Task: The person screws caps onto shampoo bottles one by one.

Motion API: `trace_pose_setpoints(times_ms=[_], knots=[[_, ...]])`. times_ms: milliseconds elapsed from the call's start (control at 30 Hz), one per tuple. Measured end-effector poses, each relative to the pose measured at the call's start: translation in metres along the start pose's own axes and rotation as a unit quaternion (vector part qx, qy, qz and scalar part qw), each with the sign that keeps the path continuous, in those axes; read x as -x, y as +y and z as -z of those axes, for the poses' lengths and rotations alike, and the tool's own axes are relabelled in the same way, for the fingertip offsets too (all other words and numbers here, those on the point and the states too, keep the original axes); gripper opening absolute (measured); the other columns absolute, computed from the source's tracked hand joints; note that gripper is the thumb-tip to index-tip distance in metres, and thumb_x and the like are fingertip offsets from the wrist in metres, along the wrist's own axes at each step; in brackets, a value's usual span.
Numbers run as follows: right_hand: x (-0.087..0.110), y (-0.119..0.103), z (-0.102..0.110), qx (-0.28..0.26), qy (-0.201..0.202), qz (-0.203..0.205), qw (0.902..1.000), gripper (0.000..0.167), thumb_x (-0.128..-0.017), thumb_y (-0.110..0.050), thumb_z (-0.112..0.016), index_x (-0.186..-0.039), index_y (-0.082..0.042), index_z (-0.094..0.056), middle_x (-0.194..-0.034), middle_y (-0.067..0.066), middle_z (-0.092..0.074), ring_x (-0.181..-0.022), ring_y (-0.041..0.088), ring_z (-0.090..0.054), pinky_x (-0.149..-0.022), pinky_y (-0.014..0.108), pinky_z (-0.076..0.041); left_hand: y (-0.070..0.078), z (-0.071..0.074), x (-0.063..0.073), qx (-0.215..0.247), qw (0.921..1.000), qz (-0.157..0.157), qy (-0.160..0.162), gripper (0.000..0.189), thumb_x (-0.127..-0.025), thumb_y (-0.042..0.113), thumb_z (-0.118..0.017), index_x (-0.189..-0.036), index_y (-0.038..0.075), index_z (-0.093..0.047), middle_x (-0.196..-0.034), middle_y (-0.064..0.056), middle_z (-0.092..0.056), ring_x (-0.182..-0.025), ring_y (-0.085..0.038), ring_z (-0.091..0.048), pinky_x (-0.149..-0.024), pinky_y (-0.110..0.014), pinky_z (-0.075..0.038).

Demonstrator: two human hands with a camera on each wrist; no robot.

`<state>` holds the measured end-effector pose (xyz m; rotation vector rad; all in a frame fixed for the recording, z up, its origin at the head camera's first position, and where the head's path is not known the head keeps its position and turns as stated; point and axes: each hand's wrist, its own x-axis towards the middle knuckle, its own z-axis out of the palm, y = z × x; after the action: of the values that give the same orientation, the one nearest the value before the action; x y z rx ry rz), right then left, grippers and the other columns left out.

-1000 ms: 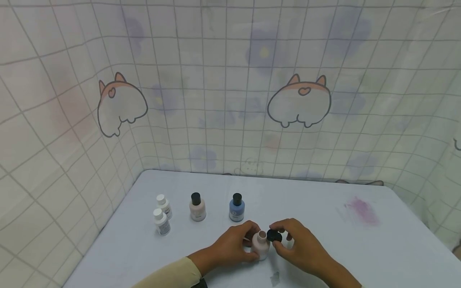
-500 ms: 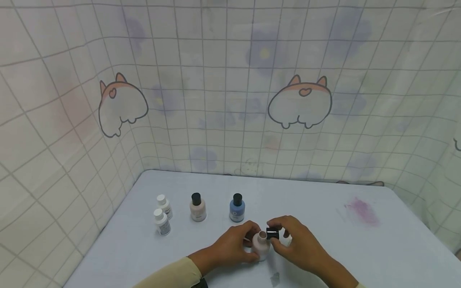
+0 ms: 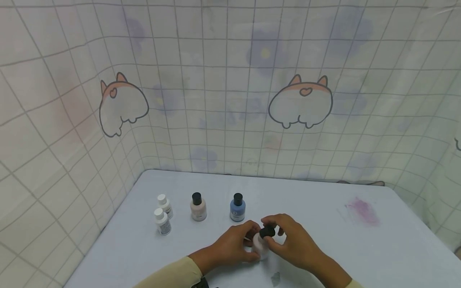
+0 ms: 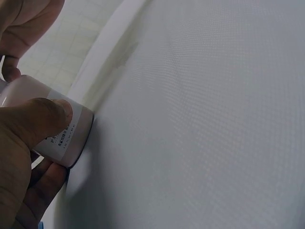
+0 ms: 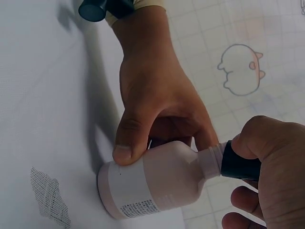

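Observation:
A pale pink bottle (image 5: 174, 176) with a white label stands upright on the table. My left hand (image 3: 232, 244) grips it round the body, thumb on the label side, as the left wrist view also shows on the bottle (image 4: 78, 131). Between thumb and fingers my right hand (image 3: 297, 244) pinches a black cap (image 3: 267, 231) over the bottle's mouth. In the right wrist view the cap (image 5: 238, 162) sits at the end of the threaded neck (image 5: 212, 161), part of whose thread still shows below it.
Behind the hands stand a blue bottle (image 3: 237, 210) and another pale pink bottle (image 3: 198, 209), both black-capped. Two small white bottles (image 3: 163, 224) are at the left. A pink stain (image 3: 363, 211) marks the white table (image 3: 309, 200). A patterned curtain (image 3: 230, 92) hangs behind and beside it.
My right hand has moved left and turned the black cap over, bringing it from beside the bottle onto its mouth. The left hand and the bottle have stayed in place.

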<state>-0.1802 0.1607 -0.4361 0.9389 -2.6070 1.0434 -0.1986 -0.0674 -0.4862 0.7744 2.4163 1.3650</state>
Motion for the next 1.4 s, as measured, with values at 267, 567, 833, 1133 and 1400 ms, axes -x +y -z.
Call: trace_pose_setpoints(times_ms=[267,567,833,1133,1400], knots=[[-0.0015,-0.0027,-0.0019,0.002,-0.012,-0.017,0.9998,0.045,-0.085,-0.010,-0.084,-0.125,-0.018,-0.064,-0.108,-0.011,-0.062,-0.091,0.005,-0.057,-0.075,0.025,-0.056,-0.0017,-0.0009,-0.0005,-0.003,1.0000,-0.001,-0.001,0.061,-0.079,0.012,-0.091,-0.129,0.020,-0.056,-0.120,0.012,-0.064,-0.107,0.002,-0.061,-0.087,-0.013,-0.053],[-0.0026,-0.0036,-0.0042,-0.007,-0.025,-0.012,0.9996,0.039,-0.086,-0.009,-0.082,-0.121,-0.020,-0.066,-0.113,-0.011,-0.063,-0.094,0.006,-0.058,-0.075,0.026,-0.057,-0.0036,-0.0018,0.0006,0.002,1.0000,0.005,-0.004,0.062,-0.079,0.013,-0.091,-0.131,0.018,-0.056,-0.121,0.010,-0.064,-0.106,0.002,-0.061,-0.086,-0.013,-0.054],[-0.0025,-0.0035,-0.0060,-0.017,-0.031,-0.013,0.9993,0.036,-0.088,-0.011,-0.081,-0.119,-0.021,-0.067,-0.116,-0.012,-0.064,-0.098,0.006,-0.058,-0.076,0.027,-0.057,-0.0028,-0.0019,0.0015,-0.003,1.0000,0.003,-0.003,0.062,-0.080,0.013,-0.090,-0.131,0.019,-0.056,-0.120,0.011,-0.064,-0.107,0.002,-0.061,-0.087,-0.013,-0.053],[-0.0008,-0.0038,-0.0072,-0.020,-0.035,-0.019,0.9990,0.035,-0.088,-0.013,-0.082,-0.119,-0.019,-0.067,-0.117,-0.011,-0.064,-0.096,0.007,-0.058,-0.075,0.026,-0.057,-0.0011,-0.0005,0.0001,-0.014,0.9999,-0.001,-0.001,0.061,-0.079,0.014,-0.091,-0.130,0.018,-0.056,-0.119,0.011,-0.064,-0.107,0.002,-0.061,-0.086,-0.012,-0.053],[-0.0008,-0.0033,-0.0082,-0.017,-0.028,-0.021,0.9992,0.043,-0.087,-0.012,-0.082,-0.126,-0.019,-0.065,-0.115,-0.012,-0.062,-0.097,0.006,-0.056,-0.076,0.027,-0.057,-0.0016,0.0004,-0.0002,-0.013,0.9999,0.001,0.000,0.064,-0.079,0.013,-0.091,-0.132,0.017,-0.055,-0.120,0.010,-0.064,-0.108,0.002,-0.061,-0.087,-0.013,-0.053]])
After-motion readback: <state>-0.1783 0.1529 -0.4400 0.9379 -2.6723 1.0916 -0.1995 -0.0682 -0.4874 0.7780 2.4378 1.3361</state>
